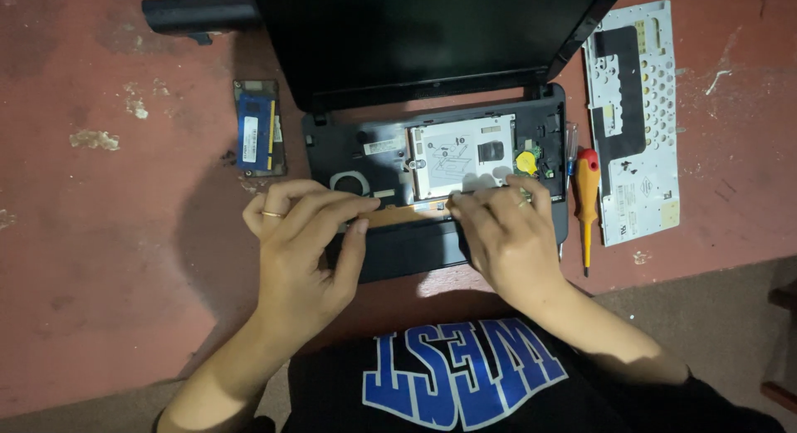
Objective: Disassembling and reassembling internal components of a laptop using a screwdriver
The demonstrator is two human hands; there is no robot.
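Matte black plastic forms the body of a small laptop (432, 163) lying open on a worn, reddish surface (100, 259) blotched with pale chipped patches. Its keyboard is off, so the shallow base shows a flat, silvery rectangular metal drive cover (462, 155) in the middle, a round yellow coin cell (526, 161) on a bit of green circuit board to its right, and an oval loop of grey cable at the left. Along the front edge of the opening runs a thin, flat, orange-brown ribbon strip (398, 214).

The left hand (303, 250), a slim gold ring on one finger, lies over the laptop's front left corner; its fingers (344, 207) are stretched nearly flat with the tips on the strip's left end and the thumb pressed against the black palm-rest edge, closed around nothing. The right hand (506, 234) rests over the front right part, its fingers curled with the tips pinched down at the strip's right end; whether they actually grip it I cannot tell.

Right of the laptop lies a screwdriver (587, 205) with an orange handle, red cap and thin steel shaft, and beyond it the removed keyboard (633, 122) face down, a pale perforated metal plate with a black film patch. Left of the laptop sits a small blue memory card (256, 130), and a long black cylindrical battery (199, 14) lies at the top edge.
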